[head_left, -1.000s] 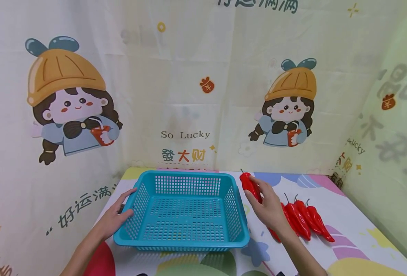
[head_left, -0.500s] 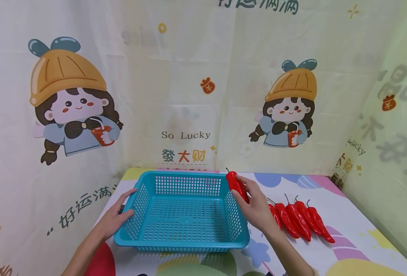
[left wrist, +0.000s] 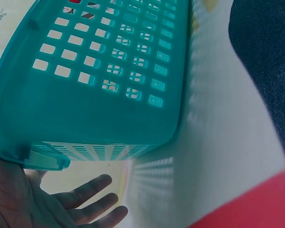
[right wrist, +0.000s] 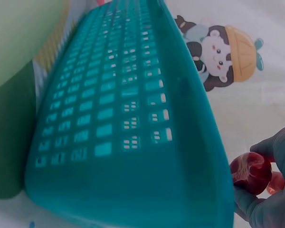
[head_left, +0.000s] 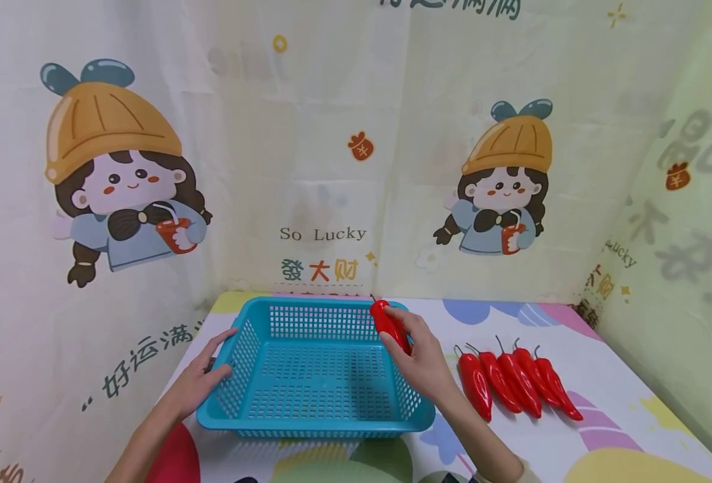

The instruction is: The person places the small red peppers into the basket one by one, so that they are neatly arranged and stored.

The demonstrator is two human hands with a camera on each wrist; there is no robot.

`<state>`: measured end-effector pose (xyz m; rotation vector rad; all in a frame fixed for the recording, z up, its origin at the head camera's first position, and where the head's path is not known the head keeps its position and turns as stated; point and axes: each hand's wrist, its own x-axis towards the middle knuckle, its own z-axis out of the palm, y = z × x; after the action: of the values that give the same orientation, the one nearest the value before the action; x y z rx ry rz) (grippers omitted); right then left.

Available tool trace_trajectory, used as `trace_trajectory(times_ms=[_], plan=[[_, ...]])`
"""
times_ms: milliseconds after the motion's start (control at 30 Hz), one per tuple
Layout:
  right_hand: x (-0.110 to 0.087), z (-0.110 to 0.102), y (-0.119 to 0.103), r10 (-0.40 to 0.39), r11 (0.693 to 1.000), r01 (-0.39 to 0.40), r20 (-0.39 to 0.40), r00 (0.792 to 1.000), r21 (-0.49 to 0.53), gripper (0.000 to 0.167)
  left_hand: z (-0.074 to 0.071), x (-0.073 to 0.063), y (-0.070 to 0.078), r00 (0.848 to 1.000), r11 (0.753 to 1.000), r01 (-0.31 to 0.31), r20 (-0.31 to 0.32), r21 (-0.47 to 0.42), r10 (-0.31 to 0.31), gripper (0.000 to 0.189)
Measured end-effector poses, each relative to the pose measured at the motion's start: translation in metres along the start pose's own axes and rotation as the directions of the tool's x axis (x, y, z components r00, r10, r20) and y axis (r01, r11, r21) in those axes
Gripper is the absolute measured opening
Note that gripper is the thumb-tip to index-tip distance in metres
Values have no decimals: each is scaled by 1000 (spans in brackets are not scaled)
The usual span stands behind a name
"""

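Note:
A turquoise plastic basket [head_left: 316, 429] with perforated walls stands on the table. My left hand [head_left: 195, 382] holds its left rim, the thumb lying over the edge; in the left wrist view, three fingers of that hand [left wrist: 52, 204] extend loosely beyond the rim. My right hand [head_left: 419, 352] grips a glossy red chili pepper [head_left: 386, 318] above the basket's right side, its stem pointing up and away. In the right wrist view, one rounded end of this chili pepper [right wrist: 251, 172] shows between thumb and fingers, beside the basket rim [right wrist: 199, 95].
Several more red chili peppers [head_left: 519, 382] lie in a row on the table, right of the basket, stems toward the back. A patterned cloth [head_left: 651, 396] covers the table. Printed fabric walls [head_left: 325, 134] enclose the back and sides.
My right hand has carried the chili pepper leftward, from beside the basket to above its right side. The row of chili peppers is now uncovered. My left hand has stayed at the rim.

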<state>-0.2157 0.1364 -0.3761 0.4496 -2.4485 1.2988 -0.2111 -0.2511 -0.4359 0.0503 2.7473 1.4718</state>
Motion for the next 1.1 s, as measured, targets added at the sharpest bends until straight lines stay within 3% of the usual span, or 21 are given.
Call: trace_trajectory(times_ms=[400,700,1100], plan=[[1,14,-6,-42,998,40,33,999,44,65,-3,1,1,1000,1000,19,17,-19,-18,74],[1,18,-8,-16,998,14,44,999,53,62,-2,0,-1,1000,999,-11,6,-34,11,72],[3,32,-18,-61,998,59,74,995,31,56,-2,1,0,999,999,-18,32,-37,19,71]])
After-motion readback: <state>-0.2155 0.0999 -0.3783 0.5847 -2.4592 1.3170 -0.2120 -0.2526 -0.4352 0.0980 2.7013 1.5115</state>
